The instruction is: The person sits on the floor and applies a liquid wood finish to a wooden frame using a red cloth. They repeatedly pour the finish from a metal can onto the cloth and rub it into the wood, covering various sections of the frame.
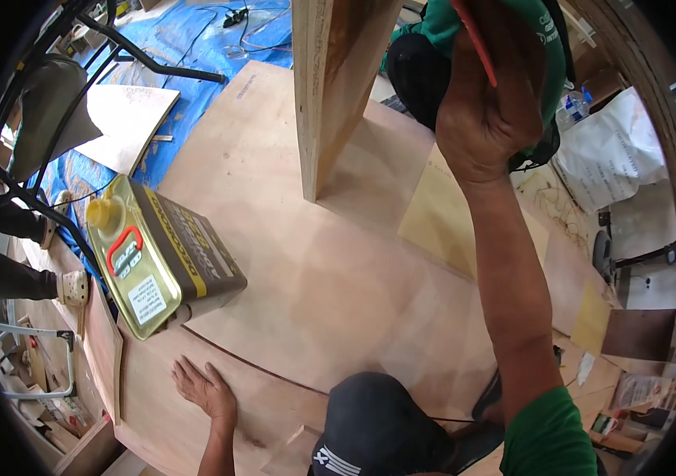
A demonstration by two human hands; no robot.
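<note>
My left hand (204, 390) lies palm down, fingers apart, on a pale plywood sheet (266, 285) at lower left. Just above it stands a rectangular metal can (167, 258) with a yellow cap and red handle, dark label toward the board. My right hand (489, 127) is raised at upper right, fingers closed on a slim red tool (477, 44); its far end is out of frame. Left of that hand an upright wooden board (322, 95) rises from the plywood. A yellowish square panel (441, 214) lies beneath my right forearm.
A co-worker in green (421, 55) crouches behind the upright board; another person's legs (12, 266) are at far left, beside black metal tubing (155, 67). Blue tarp (187, 32), loose boards (127, 119) and a white sack (608, 151) surround the sheet. A dark cloth shape (369, 420) fills bottom centre.
</note>
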